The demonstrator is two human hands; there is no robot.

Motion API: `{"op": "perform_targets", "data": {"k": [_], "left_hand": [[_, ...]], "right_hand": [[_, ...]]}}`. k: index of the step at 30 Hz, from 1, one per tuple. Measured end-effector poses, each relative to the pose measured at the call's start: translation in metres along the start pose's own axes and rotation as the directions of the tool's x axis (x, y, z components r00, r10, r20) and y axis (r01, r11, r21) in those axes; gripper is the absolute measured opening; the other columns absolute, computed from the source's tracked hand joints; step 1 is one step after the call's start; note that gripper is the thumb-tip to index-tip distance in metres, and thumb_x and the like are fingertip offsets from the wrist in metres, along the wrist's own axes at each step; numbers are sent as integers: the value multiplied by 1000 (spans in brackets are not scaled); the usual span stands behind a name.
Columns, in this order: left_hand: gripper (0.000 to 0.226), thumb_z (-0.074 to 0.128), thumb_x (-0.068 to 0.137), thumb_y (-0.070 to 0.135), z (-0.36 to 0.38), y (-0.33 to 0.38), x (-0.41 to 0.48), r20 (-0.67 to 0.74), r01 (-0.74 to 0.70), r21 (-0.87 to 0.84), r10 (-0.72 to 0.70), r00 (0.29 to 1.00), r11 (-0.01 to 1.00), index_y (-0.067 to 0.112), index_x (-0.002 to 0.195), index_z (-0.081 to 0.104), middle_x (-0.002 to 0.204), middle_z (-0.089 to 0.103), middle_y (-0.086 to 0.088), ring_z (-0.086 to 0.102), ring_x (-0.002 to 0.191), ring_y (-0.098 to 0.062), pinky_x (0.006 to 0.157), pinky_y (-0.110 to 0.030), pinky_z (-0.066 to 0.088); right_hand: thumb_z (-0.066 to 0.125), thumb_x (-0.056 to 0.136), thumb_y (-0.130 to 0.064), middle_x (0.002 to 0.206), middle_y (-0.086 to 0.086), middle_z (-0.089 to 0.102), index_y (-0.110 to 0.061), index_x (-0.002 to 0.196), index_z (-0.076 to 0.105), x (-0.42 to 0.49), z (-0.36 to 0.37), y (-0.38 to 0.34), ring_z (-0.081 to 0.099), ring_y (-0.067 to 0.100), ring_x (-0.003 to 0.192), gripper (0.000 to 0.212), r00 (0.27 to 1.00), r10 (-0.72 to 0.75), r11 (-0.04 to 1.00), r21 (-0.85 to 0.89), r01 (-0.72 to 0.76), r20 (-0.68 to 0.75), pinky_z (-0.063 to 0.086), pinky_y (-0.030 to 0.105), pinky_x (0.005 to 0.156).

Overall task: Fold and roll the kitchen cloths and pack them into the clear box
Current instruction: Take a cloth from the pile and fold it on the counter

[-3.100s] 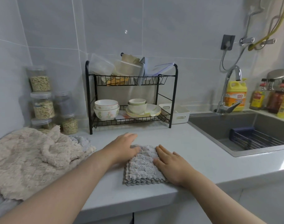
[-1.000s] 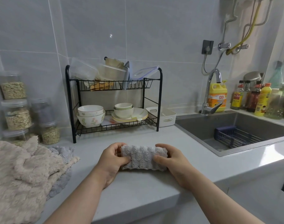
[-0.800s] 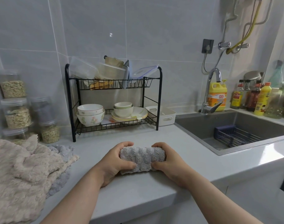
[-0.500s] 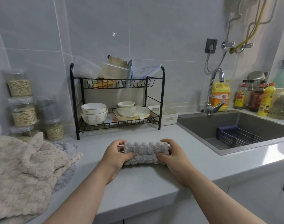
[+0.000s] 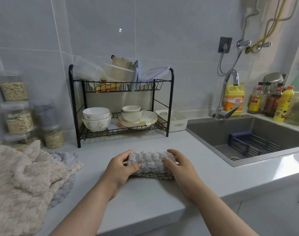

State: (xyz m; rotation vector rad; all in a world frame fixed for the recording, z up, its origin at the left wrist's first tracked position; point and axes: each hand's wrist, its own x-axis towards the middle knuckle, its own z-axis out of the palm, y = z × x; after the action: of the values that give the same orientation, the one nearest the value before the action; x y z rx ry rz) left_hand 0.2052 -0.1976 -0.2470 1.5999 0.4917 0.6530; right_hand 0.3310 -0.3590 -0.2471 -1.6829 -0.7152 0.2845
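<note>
A grey textured kitchen cloth [image 5: 151, 162] lies rolled into a short cylinder on the grey counter [image 5: 145, 198], its loose layered edge showing underneath at the front. My left hand [image 5: 120, 166] grips its left end, thumb on the front and fingers over the top. My right hand [image 5: 180, 165] grips the right end the same way. A heap of beige cloths [image 5: 21, 183] with a pale grey-blue cloth [image 5: 65, 167] under it sits at the left. Clear plastic boxes [image 5: 89, 73] lie tipped on the top shelf of the black rack [image 5: 170, 103].
The rack's lower shelf holds bowls and plates. A white basket [image 5: 176, 120] stands right of it. Stacked jars [image 5: 17, 116] line the left wall. A sink [image 5: 239, 135] with a blue drainer, a tap and bottles [image 5: 234, 99] fill the right.
The cloth lay flat and folded under both palms; since then it has been rolled up away from me into a cylinder, and both hands now hold its ends.
</note>
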Motion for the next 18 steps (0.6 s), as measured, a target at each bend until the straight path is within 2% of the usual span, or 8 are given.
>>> {"op": "perform_targets", "data": {"k": [3,5,8,10,12,14,16,18], "left_hand": [[54,70,80,-5,-1,-4,2,-5,-7,35,7,1000,999,25,122,56,85,73,22,66,83,8,72,-8,48],[56,73,79,-3,-3,-8,4,-6,1,59,0,1000,998,21,126,57,92,73,18,66,89,4,80,-13,50],[71,81,69,16,-5,-10,5,-20,23,140,-21,1000,990,20,135,55,112,71,7,65,105,-6,98,-29,48],[74,82,69,22,-5,-12,5,-45,41,204,-33,998,978,26,136,53,120,67,9,62,112,-6,104,-33,44],[67,79,77,13,-5,-11,3,-60,49,246,-36,998,968,29,136,52,123,63,14,58,114,-1,106,-28,41],[68,77,79,10,-5,-7,2,-66,70,265,-54,996,962,31,137,50,125,60,18,55,117,3,106,-25,39],[70,77,79,8,-6,-7,2,-65,82,283,-66,996,956,32,138,49,124,58,23,53,114,11,101,-15,38],[71,76,79,5,-4,-4,-1,-78,75,342,-51,996,937,31,138,46,124,54,27,50,110,18,97,-6,35]], "right_hand": [[70,86,-23,116,-7,64,-33,129,54,-1,-2,3,67,10,91,47,999,11,1000,-16,-10,34,55,31,87],[71,86,-21,117,-10,64,-34,130,53,0,-3,4,67,8,93,48,999,14,1000,-20,-13,45,55,30,87],[69,87,-18,111,-17,64,-37,128,51,1,-5,4,65,-3,93,49,998,8,999,-51,-4,64,52,16,83],[68,87,-19,110,-20,63,-37,129,49,2,-5,5,62,-5,95,49,997,3,991,-134,6,72,47,10,81],[66,88,-23,121,-22,58,-36,135,45,1,-4,3,56,-2,108,53,997,5,968,-249,15,78,41,13,89],[65,89,-25,130,-22,49,-33,140,41,-1,-1,0,45,-5,116,57,996,5,945,-326,24,87,30,7,92],[64,90,-22,128,-22,44,-29,141,40,-2,2,-2,36,-14,112,58,997,10,930,-366,21,82,23,-3,88],[64,90,-18,123,-28,43,-25,141,42,-4,5,-4,36,-15,109,56,996,20,920,-392,15,84,24,-5,88]]}}
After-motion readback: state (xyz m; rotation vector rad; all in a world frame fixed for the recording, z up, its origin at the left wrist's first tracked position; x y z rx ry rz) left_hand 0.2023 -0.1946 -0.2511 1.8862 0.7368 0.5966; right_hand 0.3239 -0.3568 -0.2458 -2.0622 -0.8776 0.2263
